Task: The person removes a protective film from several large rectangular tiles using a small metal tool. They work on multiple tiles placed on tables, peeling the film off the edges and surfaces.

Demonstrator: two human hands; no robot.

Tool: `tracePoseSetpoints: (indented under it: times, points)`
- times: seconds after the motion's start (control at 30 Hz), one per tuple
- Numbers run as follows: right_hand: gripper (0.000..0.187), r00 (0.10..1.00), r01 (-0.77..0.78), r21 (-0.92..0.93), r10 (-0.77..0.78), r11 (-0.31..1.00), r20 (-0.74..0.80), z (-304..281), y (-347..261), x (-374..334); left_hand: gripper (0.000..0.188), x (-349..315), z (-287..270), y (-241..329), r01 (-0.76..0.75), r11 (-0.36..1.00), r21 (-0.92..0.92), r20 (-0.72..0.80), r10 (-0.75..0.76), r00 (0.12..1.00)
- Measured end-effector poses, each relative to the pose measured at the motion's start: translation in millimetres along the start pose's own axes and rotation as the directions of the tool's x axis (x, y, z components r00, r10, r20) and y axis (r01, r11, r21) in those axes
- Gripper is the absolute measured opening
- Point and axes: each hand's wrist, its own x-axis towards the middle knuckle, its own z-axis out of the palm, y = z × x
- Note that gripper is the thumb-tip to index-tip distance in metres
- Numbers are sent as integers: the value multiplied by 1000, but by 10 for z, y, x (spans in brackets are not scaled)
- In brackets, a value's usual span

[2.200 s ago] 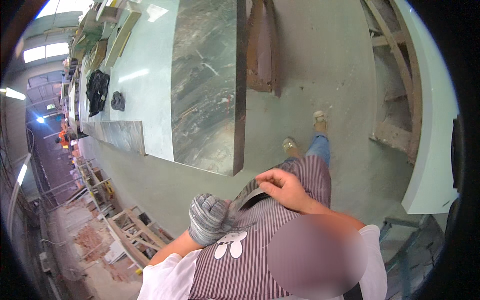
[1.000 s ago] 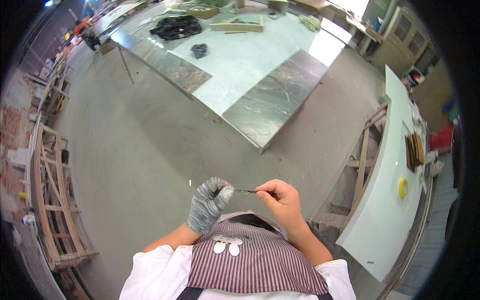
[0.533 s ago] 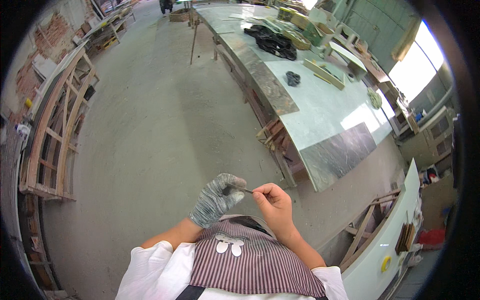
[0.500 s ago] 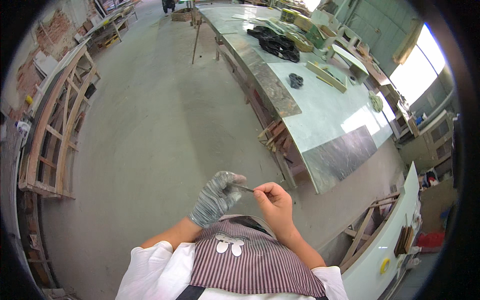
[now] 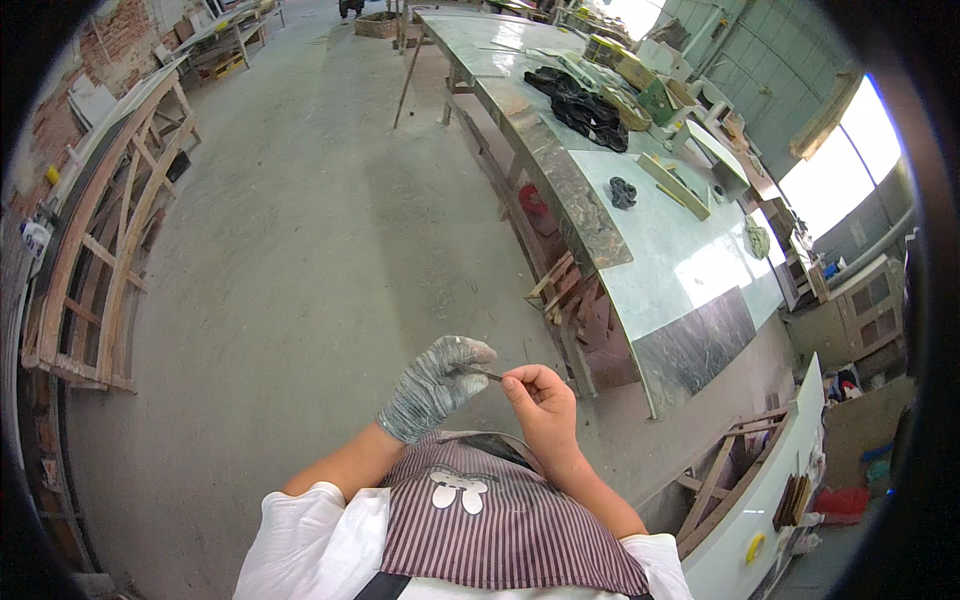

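Observation:
In front of my striped apron [image 5: 500, 535], both hands meet on a thin dark strip [image 5: 482, 372], too small to name by kind. My left hand [image 5: 432, 388] wears a grey, dust-marked knitted glove and is closed round one end, hiding part of it. Bare and ungloved, my right hand [image 5: 545, 402] pinches the other end between thumb and forefinger. The short middle of the strip shows between the hands.
Ahead on the right runs a long table [image 5: 670, 285] with a dark marbled slab [image 5: 695, 340] on its near corner. Black cloth [image 5: 580, 108] and a crumpled black glove [image 5: 622, 193] lie farther back. Wooden racks [image 5: 105, 280] line the left wall. A pale board [image 5: 735, 530] stands right, with yellow tape [image 5: 755, 548].
The table and racks have shifted in the picture as my view turned slightly. Both hands keep their hold on the thin strip, nearly unmoved.

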Motion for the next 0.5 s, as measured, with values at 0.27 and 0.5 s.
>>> tracePoseSetpoints:
  times: [0.27,0.5]
  points:
    - [10,990,-60,47,66,997,-124,96,0,107,54,229,-453,-89,-140,683,717,105,92,990]
    - [10,984,-77,57,85,995,-155,150,26,215,43,320,-582,-303,-163,636,754,35,209,977]
